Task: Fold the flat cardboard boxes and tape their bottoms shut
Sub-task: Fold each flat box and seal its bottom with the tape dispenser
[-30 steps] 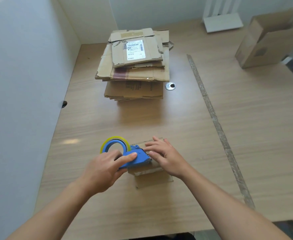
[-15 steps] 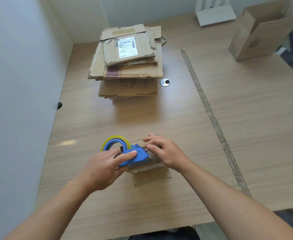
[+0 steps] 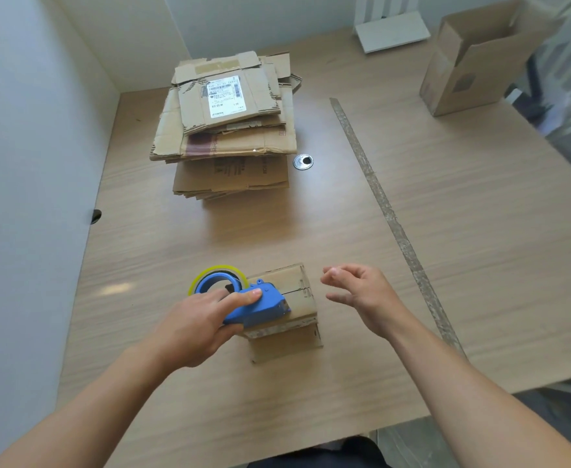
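Note:
A small folded cardboard box [image 3: 294, 292] stands near the front of the wooden table [image 3: 446, 265], its bottom flaps facing up with a seam down the middle. My left hand [image 3: 203, 325] grips a blue tape dispenser [image 3: 257, 305] with a yellow-edged tape roll, and the dispenser's front rests on the box top. My right hand [image 3: 361, 292] hovers just right of the box, fingers loosely spread, holding nothing. A tall stack of flat cardboard boxes [image 3: 226, 130] lies further back, the top one bearing a white label.
An assembled open cardboard box [image 3: 469, 62] stands at the back right. A white stand [image 3: 392, 32] sits at the back edge. A round metal grommet [image 3: 303, 162] lies beside the stack. A strip of old tape [image 3: 388, 211] runs along the table. White walls close the left and back.
My right hand has lifted off the box top and moved to the right. My left hand keeps the tape dispenser on the box.

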### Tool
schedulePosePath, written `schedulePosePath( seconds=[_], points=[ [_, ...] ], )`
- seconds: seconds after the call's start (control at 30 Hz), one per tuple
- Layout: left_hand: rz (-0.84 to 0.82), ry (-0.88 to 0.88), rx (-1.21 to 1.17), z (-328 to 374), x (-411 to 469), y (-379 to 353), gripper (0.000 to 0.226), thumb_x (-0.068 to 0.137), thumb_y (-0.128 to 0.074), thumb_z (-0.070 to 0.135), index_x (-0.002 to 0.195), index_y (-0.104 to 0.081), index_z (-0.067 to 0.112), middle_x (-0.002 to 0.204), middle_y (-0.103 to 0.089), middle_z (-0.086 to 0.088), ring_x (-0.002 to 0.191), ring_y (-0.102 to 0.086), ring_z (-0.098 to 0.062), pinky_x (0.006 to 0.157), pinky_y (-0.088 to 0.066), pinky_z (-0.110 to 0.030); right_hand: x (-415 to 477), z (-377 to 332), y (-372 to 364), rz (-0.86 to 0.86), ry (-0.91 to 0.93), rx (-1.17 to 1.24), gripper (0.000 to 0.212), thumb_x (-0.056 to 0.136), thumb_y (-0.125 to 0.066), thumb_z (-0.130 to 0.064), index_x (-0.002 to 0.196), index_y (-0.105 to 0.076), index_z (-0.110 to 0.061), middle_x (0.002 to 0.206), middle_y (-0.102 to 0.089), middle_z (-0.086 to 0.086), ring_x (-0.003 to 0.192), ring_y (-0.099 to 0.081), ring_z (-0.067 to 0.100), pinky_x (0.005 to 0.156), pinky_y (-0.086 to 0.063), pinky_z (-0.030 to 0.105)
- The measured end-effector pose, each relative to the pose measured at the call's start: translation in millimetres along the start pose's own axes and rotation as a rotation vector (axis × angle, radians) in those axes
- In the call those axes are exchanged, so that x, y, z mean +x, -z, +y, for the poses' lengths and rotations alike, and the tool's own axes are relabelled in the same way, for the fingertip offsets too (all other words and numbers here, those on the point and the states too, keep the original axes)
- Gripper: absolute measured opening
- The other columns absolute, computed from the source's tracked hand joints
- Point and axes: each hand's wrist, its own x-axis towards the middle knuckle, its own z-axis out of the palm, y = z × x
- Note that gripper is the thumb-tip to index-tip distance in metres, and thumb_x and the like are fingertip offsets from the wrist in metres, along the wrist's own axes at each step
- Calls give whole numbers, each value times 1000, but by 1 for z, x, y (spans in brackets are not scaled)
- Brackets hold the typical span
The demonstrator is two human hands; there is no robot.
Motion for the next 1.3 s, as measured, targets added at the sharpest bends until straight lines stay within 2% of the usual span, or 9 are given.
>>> schedulePosePath(
  seconds=[0.13, 0.33, 0.73, 0.8, 0.87, 0.9, 0.97, 1.1, 1.3],
  points=[
    [-8, 12, -9, -1, 0, -2, 53, 86, -35, 53, 137, -21, 55, 89, -55, 9, 69, -58, -21, 53, -50, -37, -1, 1, -18, 9, -127, 33, 18, 96, -63, -11, 80, -53, -13, 92, -68, 8, 86, -68, 18, 72, -52, 33],
    [-36, 40, -33, -3, 0, -4, 54, 85, -31, 57, 135, -11, 63, 97, -56, 10, 80, -59, -22, 63, -53, -41, 5, 3, -23, 89, -204, 8, 24, 93, -67, -9, 76, -50, -15, 66, -63, 3, 51, -53, 11, 49, -37, 22],
    [-35, 44, -4, -2, 1, -2, 59, 88, -45, 47, 136, -13, 61, 94, -55, 9, 74, -57, -21, 56, -50, -38, 11, 9, -37, 126, -444, -10, 21, 98, -60, -16, 78, -56, -13, 60, -50, 0, 51, -38, 11, 49, -31, 22],
    [-38, 45, 4, -1, 1, -1, 54, 88, -37, 53, 136, -14, 60, 93, -54, 9, 73, -57, -21, 55, -50, -38, 11, 6, -38, 130, -485, -38, 14, 97, -62, -22, 93, -60, -10, 71, -53, 4, 54, -40, 12, 50, -34, 23],
    [-50, 54, 0, -2, 2, 0, 54, 85, -30, 56, 136, -13, 61, 94, -54, 9, 74, -56, -20, 56, -50, -39, 11, 6, -35, 124, -506, -34, 49, 94, -67, -29, 136, -47, -14, 107, -59, 13, 67, -49, 15, 54, -41, 25],
    [-48, 53, -2, -2, 2, 0, 55, 85, -30, 56, 137, -14, 60, 95, -55, 9, 74, -56, -20, 56, -51, -39, 10, 6, -33, 137, -489, -62, 67, 92, -70, -32, 147, -34, -20, 125, -55, 16, 79, -54, 19, 59, -45, 27],
    [-49, 49, -12, -2, 1, -1, 54, 86, -30, 57, 137, -14, 60, 95, -55, 9, 75, -55, -19, 58, -51, -39, 9, 8, -32, 207, -323, -273, 62, 88, -72, -33, 139, -39, -19, 127, -53, 10, 99, -55, 23, 70, -46, 31],
    [-44, 57, -26, -1, 2, 2, 54, 85, -30, 58, 136, -14, 60, 92, -51, 13, 71, -48, -14, 58, -48, -36, 7, 7, -42, 245, 66, -557, 12, 89, -62, -18, 95, -53, -12, 83, -55, -3, 78, -51, 17, 65, -40, 25],
    [-29, 68, -8, 1, 3, 5, 53, 85, -37, 54, 138, -28, 54, 86, -50, 13, 65, -44, -11, 50, -43, -31, 7, 16, -53, 241, 142, -597, 14, 90, -68, -28, 87, -60, -16, 83, -63, -5, 77, -56, 10, 65, -41, 17]
  ],
)
